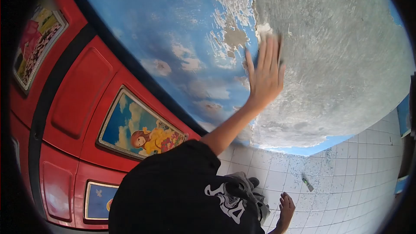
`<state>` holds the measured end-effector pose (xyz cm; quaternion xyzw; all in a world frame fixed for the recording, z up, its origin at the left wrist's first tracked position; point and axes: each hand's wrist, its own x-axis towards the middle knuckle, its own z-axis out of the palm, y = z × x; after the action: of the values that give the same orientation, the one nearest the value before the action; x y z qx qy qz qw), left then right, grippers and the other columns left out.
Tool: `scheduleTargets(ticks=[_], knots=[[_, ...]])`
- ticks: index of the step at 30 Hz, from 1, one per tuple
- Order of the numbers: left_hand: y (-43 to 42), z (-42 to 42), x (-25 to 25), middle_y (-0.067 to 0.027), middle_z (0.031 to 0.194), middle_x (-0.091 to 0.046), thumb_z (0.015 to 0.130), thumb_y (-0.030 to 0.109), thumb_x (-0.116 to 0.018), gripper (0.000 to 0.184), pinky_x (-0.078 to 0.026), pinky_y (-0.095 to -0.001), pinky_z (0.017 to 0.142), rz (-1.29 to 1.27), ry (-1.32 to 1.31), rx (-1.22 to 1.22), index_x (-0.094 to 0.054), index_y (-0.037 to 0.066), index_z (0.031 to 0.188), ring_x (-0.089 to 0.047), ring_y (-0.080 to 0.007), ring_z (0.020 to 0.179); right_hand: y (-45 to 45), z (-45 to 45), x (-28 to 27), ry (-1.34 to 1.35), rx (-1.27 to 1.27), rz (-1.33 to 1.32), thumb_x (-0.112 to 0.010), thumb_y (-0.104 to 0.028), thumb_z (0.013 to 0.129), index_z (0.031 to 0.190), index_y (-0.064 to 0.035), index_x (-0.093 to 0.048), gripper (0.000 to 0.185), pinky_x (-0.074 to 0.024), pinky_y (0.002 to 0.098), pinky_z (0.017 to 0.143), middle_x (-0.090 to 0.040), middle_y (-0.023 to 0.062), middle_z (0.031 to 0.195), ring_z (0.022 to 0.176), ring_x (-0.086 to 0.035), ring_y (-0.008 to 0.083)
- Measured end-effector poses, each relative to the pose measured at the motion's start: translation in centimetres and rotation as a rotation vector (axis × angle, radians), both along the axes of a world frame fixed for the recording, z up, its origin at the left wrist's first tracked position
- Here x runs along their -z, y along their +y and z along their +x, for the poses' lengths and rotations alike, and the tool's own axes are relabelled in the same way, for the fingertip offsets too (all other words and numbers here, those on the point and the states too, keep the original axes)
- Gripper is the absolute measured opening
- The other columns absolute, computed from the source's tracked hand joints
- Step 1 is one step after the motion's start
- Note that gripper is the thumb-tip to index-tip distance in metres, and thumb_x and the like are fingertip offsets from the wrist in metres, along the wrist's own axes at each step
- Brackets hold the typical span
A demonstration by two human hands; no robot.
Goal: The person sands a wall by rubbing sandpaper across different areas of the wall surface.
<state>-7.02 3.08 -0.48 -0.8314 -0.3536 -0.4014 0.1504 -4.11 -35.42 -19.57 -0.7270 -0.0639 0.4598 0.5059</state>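
My left hand reaches up and lies against the wall with fingers stretched out, slightly smeared by motion. Its palm side is hidden, and nothing shows in it. It rests where peeling blue paint meets a bare grey wall surface. Scraped patches and a ragged paint edge lie just left of the fingertips. Low beside my body hangs my right hand, fingers loosely bent and apart, holding nothing visible. On the tiles beyond it lies a scraper with a partly green handle.
White floor tiles are sprinkled with blue paint flakes along the foot of the wall. At the left stands a red panelled cabinet with dark edging and framed cartoon pictures. It stands close to the blue wall.
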Motion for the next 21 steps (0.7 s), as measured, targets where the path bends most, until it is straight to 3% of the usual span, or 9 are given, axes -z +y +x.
scheduleTargets(ticks=[2, 5, 7, 10, 13, 16, 19, 20, 21], knots=[[-0.8, -0.6, 6.3, -0.0185, 0.146, -0.013, 0.092, 0.03, -0.033, 0.059, 0.005, -0.0555, 0.105, -0.1, 0.085, 0.065, -0.021, -0.004, 0.138, -0.008, -0.0286, 0.137, 0.0, 0.0, 0.1, -0.006, 0.001, -0.004, -0.046, -0.034, 0.09, 0.123, -0.0032, -0.05, 0.045, -0.034, 0.0433, 0.096, -0.055, 0.0154, 0.119, 0.113, -0.049, 0.0296], [-0.8, -0.7, 6.5, -0.0184, 0.146, -0.014, 0.092, 0.029, -0.033, 0.058, 0.005, -0.0558, 0.105, -0.111, 0.09, 0.106, -0.022, -0.004, 0.138, -0.008, -0.0268, 0.137, 0.3, 0.3, 0.3, -0.04, 0.011, 0.002, -0.047, -0.03, 0.089, 0.12, -0.0008, -0.052, 0.043, -0.0363, 0.039, 0.093, -0.057, 0.0151, 0.115, 0.109, -0.052, 0.0265], [-0.4, -0.2, 1.1, -0.0188, 0.146, -0.014, 0.091, 0.027, -0.035, 0.058, 0.005, -0.0567, 0.104, -0.039, -0.006, 0.125, -0.02, -0.005, 0.138, -0.008, -0.0291, 0.137, 0.2, 0.1, 0.3, -0.073, 0.028, 0.006, -0.052, -0.023, 0.088, 0.114, 0.0045, -0.055, 0.038, -0.0409, 0.0314, 0.088, -0.06, 0.0159, 0.107, 0.1, -0.056, 0.0211], [0.7, 0.9, -5.9, -0.0195, 0.146, -0.013, 0.091, 0.025, -0.035, 0.058, 0.006, -0.0573, 0.103, 0.146, -0.224, 0.124, -0.018, -0.005, 0.138, -0.007, -0.031, 0.137, -0.1, 0.2, 0.1, -0.048, -0.035, 0.005, -0.049, -0.029, 0.089, 0.118, 0.0013, -0.053, 0.042, -0.037, 0.0363, 0.093, -0.057, 0.0153, 0.114, 0.108, -0.052, 0.0251], [0.8, 0.7, -4.1, -0.0188, 0.146, -0.013, 0.091, 0.025, -0.034, 0.058, 0.007, -0.057, 0.103, 0.104, -0.178, 0.158, -0.018, -0.004, 0.139, -0.008, -0.0303, 0.137, 0.0, 0.2, -0.6, -0.037, -0.104, -0.008, -0.046, -0.035, 0.09, 0.123, -0.0026, -0.049, 0.047, -0.0333, 0.0418, 0.097, -0.054, 0.0149, 0.12, 0.116, -0.048, 0.0292], [-2.6, -1.2, 1.7, -0.012, 0.148, -0.014, 0.092, 0.022, -0.035, 0.057, 0.003, -0.0545, 0.107, -0.169, 0.027, 0.245, -0.013, 0.003, 0.141, -0.01, -0.0224, 0.137, 0.1, -0.4, -1.4, -0.022, -0.08, -0.026, -0.046, -0.035, 0.09, 0.124, -0.0025, -0.049, 0.047, -0.0326, 0.043, 0.098, -0.053, 0.0156, 0.121, 0.117, -0.047, 0.0298], [-6.4, -3.7, 7.1, -0.0079, 0.147, -0.017, 0.095, 0.02, -0.026, 0.053, 0.003, -0.0551, 0.107, -0.756, 0.052, 0.664, -0.005, 0.018, 0.143, -0.025, -0.0221, 0.133, -0.4, -0.8, -1.6, 0.007, -0.049, -0.033, -0.046, -0.035, 0.09, 0.124, -0.0024, -0.048, 0.047, -0.0322, 0.0424, 0.098, -0.053, 0.0158, 0.122, 0.117, -0.047, 0.0297], [-7.8, -4.6, 8.2, -0.0062, 0.146, -0.021, 0.095, 0.021, -0.028, 0.051, -0.01, -0.0514, 0.109, -0.872, 0.091, 0.722, -0.01, 0.021, 0.143, -0.039, -0.024, 0.125, -0.3, -0.9, -1.8, 0.005, -0.053, -0.033, -0.046, -0.035, 0.09, 0.124, -0.0024, -0.048, 0.047, -0.0322, 0.0424, 0.098, -0.053, 0.0158, 0.122, 0.117, -0.047, 0.0297], [-8.9, -5.1, 10.7, -0.0115, 0.136, -0.041, 0.095, 0.026, -0.035, 0.045, -0.036, -0.0391, 0.099, -1.278, -0.225, 0.925, -0.032, 0.011, 0.137, -0.055, -0.0213, 0.106, 0.0, -1.1, -2.2, 0.008, 0.011, -0.014, -0.049, -0.029, 0.089, 0.12, -0.0002, -0.052, 0.042, -0.0359, 0.036, 0.093, -0.056, 0.0153, 0.117, 0.111, -0.05, 0.0252]])
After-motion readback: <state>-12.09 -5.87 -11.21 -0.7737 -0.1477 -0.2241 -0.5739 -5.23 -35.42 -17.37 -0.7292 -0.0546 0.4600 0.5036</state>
